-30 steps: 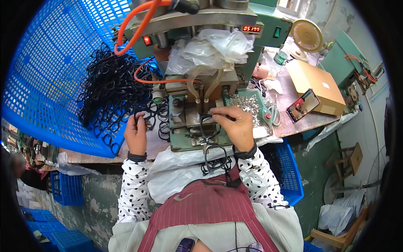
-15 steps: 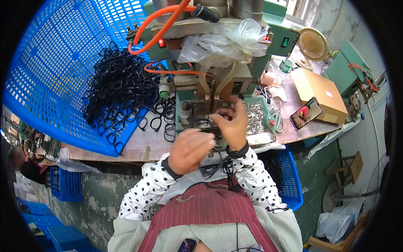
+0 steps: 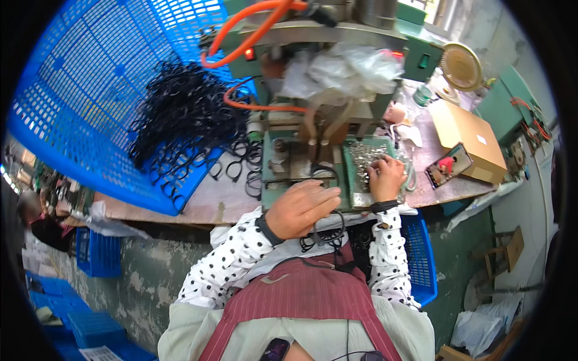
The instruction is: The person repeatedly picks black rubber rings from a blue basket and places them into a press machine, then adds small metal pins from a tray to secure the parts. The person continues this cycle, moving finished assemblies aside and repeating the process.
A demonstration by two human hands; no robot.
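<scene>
Under the nozzles of a bench press (image 3: pixel 316 150), my left hand (image 3: pixel 304 207) is closed around a black plastic eyeglass frame (image 3: pixel 334 170). One rim of the frame shows beyond the fingertips, beside the press bed; the grip itself is partly hidden by the hand. To the right, my right hand (image 3: pixel 386 177) dips its bent fingers into a green tray (image 3: pixel 348 165) of small shiny metal parts (image 3: pixel 364 154). Its fingertips are drawn together, and anything pinched there is too small to make out. More black frames (image 3: pixel 325 237) hang at the table's front edge, below my left hand.
A big blue basket (image 3: pixel 72 129) with a heap of black frames (image 3: pixel 180 114) tilts at the left. Orange hoses (image 3: pixel 259 9) and a plastic bag (image 3: pixel 343 69) are above. At the right are a phone (image 3: pixel 448 165), a cardboard box (image 3: pixel 469 141) and a lower blue basket (image 3: pixel 421 256).
My right hand has left the press and moved right to the tray of metal parts. My left hand has shifted slightly right and up, toward the frame at the press. The view has shifted a little.
</scene>
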